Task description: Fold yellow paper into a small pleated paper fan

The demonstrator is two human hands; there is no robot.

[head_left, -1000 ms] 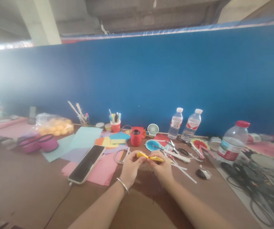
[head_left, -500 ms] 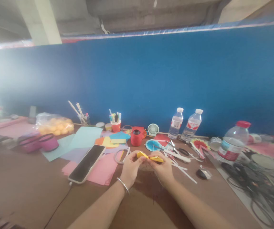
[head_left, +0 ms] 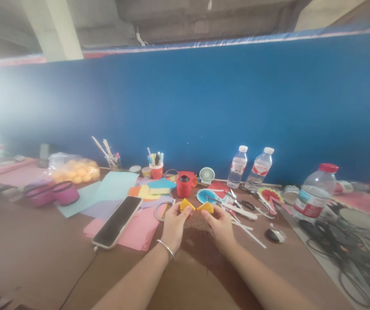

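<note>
A pleated yellow paper piece (head_left: 205, 206) is held up between my two hands, its two ends fanned out like a bow and pinched narrow in the middle. My left hand (head_left: 174, 221) grips the left fan between thumb and fingers, a silver bangle round the wrist. The right fan is pinched by my right hand (head_left: 220, 224). Just beyond the hands stand a red cup-shaped object (head_left: 184, 187) and a blue pleated paper disc (head_left: 206, 196).
A phone (head_left: 118, 221) lies on pink paper (head_left: 140, 230) at left. White paper strips (head_left: 251, 236), a mouse (head_left: 275, 235), a large bottle (head_left: 316, 193) and black cables (head_left: 343, 254) are at right. Two small bottles stand behind.
Both ends of the yellow paper have spread into wider fans. My thumbs have moved apart, and the hands are slightly further from each other.
</note>
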